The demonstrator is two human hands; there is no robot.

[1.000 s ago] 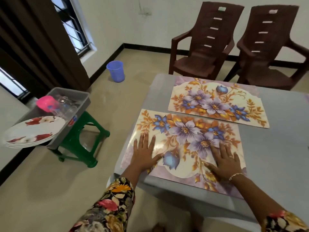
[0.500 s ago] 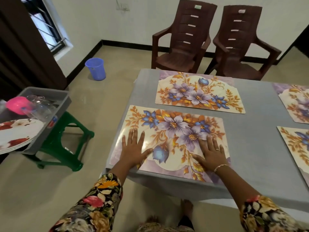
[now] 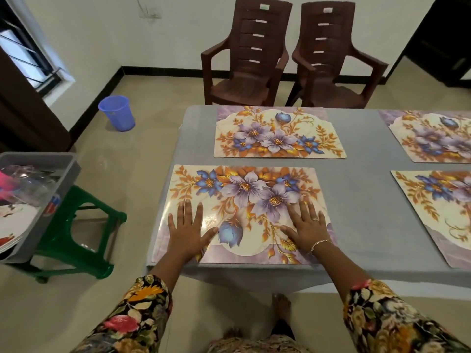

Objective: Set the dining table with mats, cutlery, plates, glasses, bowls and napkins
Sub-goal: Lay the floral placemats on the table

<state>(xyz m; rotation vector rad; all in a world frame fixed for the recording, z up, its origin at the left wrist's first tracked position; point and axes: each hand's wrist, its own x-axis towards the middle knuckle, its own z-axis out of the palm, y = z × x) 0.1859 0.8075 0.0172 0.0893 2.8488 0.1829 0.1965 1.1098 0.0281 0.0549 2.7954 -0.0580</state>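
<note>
A floral mat [image 3: 242,197] lies at the near left corner of the grey table [image 3: 362,200]. My left hand [image 3: 187,230] rests flat on its near left part, fingers straight and spread. My right hand [image 3: 307,225] presses flat on its near right part. A second floral mat [image 3: 277,133] lies just beyond it. Two more floral mats [image 3: 433,138] [image 3: 438,207] lie at the right, cut off by the frame edge. A grey bin [image 3: 51,197] at the left holds clear glasses [image 3: 28,182], a pink item and white floral plates [image 3: 12,225].
The bin sits on a green plastic stool [image 3: 76,238] left of the table. Two brown plastic chairs [image 3: 244,54] [image 3: 331,57] stand at the table's far side. A blue bucket [image 3: 117,112] is on the floor near the window wall.
The view has swung right and down, bringing the two right-hand mats into sight. Both hands stay flat on the near mat, which now lies square to the table edge.
</note>
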